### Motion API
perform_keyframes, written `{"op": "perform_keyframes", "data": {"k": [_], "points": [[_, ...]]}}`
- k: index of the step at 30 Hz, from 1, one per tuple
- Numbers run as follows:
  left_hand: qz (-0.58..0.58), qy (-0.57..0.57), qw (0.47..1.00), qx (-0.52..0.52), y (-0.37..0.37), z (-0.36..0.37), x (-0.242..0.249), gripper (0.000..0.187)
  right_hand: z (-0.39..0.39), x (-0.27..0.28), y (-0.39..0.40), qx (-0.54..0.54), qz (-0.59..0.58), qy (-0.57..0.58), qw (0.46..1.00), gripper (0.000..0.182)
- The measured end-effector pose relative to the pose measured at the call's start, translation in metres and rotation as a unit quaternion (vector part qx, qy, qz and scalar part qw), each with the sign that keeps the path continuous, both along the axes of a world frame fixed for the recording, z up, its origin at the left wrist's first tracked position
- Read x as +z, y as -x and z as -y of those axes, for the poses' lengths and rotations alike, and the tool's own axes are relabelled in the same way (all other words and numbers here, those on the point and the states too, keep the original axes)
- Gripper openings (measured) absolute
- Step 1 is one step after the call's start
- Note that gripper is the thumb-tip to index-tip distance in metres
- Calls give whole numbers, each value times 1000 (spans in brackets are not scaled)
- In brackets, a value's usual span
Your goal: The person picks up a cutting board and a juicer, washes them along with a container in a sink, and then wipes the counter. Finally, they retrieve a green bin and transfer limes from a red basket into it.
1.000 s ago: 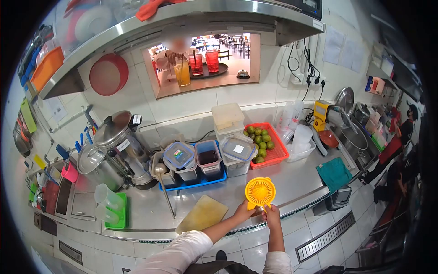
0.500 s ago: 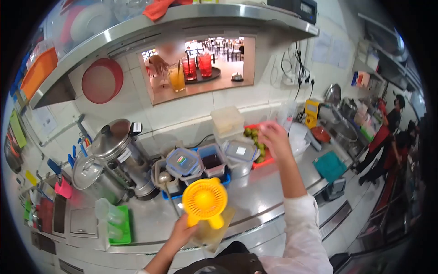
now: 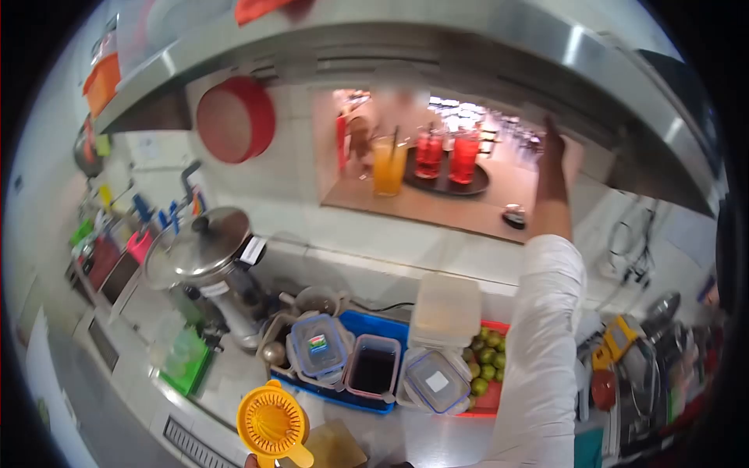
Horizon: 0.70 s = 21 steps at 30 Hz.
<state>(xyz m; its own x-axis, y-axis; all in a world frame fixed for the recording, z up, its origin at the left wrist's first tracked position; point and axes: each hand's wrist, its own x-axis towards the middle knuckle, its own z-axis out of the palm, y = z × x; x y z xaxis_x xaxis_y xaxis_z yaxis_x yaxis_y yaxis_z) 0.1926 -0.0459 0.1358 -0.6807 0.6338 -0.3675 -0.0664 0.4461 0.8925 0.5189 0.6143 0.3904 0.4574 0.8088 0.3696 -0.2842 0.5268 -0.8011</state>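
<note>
At the bottom of the view, my left hand [image 3: 251,461] shows only as a fingertip at the handle of a yellow citrus juicer [image 3: 271,421], which it grips above the steel counter. My right arm is stretched up and forward, and my right hand [image 3: 551,144] is by the right side of the serving window, under the steel shelf [image 3: 452,47]. Its fingers are dark and blurred, so their pose is unclear. A cutting board [image 3: 331,446] lies beside the juicer. Green limes [image 3: 488,363] sit in a red tray, left of my right sleeve.
A blue tray [image 3: 343,396] holds lidded tubs and a dark liquid. Steel urn [image 3: 211,246] and green tray [image 3: 187,370] stand left. Beyond the window, a person is near an orange drink [image 3: 388,168], and red drinks [image 3: 463,160] stand on a round tray. A bell [image 3: 514,216] is nearby.
My right hand has moved from above the limes up to the serving window. The view has shifted up and closer, and the juicer now appears lower and further left.
</note>
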Motion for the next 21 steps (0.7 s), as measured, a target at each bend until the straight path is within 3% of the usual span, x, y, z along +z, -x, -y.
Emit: {"op": "perform_keyframes", "data": {"k": [1,3,5,6,7,9,10,11,12,13,15,17,19,21], "points": [[0,14,1000,21,-3,10,-7,29,3,-8,9,6,-76,-41,996,31],[-97,10,995,2,-18,1,9,32,-10,-46,9,-2,-57,-137,989,24],[-44,-89,995,16,-28,-1,2,35,-37,-97,20,-19,-71,-55,996,23],[-33,-106,993,38,-35,-5,2,35,-48,-117,23,-33,29,99,994,17],[-26,-119,991,55,-40,-6,3,36,-66,-143,31,-50,19,125,991,19],[-26,-62,996,61,-43,-5,2,37,-104,-178,30,-160,263,208,928,20],[-18,-11,998,61,-47,-4,1,39,-119,-193,33,-151,264,211,929,20],[-20,-6,997,71,-53,-6,1,39,-135,-207,40,-231,290,169,913,21],[-23,-24,997,75,-58,-9,2,38,-145,-216,50,-307,312,125,890,23],[-26,-38,996,79,-63,-11,4,38,-154,-223,54,-314,321,110,887,28],[-36,-26,993,107,-73,-13,7,37,-107,-202,73,-208,258,163,929,27],[6,22,991,132,-78,-10,10,39,-154,-234,63,-217,314,144,913,34],[11,20,991,132,-83,-16,11,43,-154,-232,61,-218,441,171,854,54],[0,-40,985,166,-88,-31,14,42,-120,-214,70,-226,476,201,826,64]]}}
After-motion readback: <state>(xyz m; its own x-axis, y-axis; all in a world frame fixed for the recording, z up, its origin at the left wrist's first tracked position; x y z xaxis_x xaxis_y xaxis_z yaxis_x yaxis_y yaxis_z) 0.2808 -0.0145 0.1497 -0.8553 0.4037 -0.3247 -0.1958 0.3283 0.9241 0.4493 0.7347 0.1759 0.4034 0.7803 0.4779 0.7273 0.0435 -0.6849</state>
